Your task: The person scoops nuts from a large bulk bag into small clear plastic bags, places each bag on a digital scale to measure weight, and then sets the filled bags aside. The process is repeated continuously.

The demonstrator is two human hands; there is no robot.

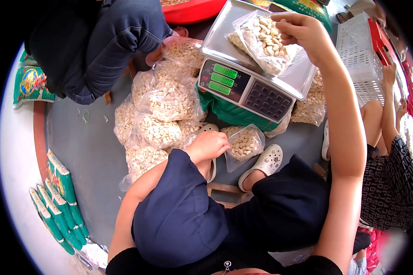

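An open clear plastic bag of pale pumpkin seeds [268, 41] leans on the steel pan [220, 34] of a digital scale [245, 87] with lit green displays. Over the bag's mouth, my right hand [303, 34] has its fingers closed at the seeds; what lies between the fingertips is hidden. My left hand [209, 146] rests by my left knee, fingers curled in, with nothing seen in it. Close beside it, on the floor between my feet, stands a filled bag of seeds [243, 143].
A heap of filled seed bags [165, 105] lies left of the scale, more bags [311, 103] to its right. A co-worker's legs [119, 41] are at the far left; another person's arm [389, 96] is by a white crate [360, 55]. Green packages [59, 206] line the left wall.
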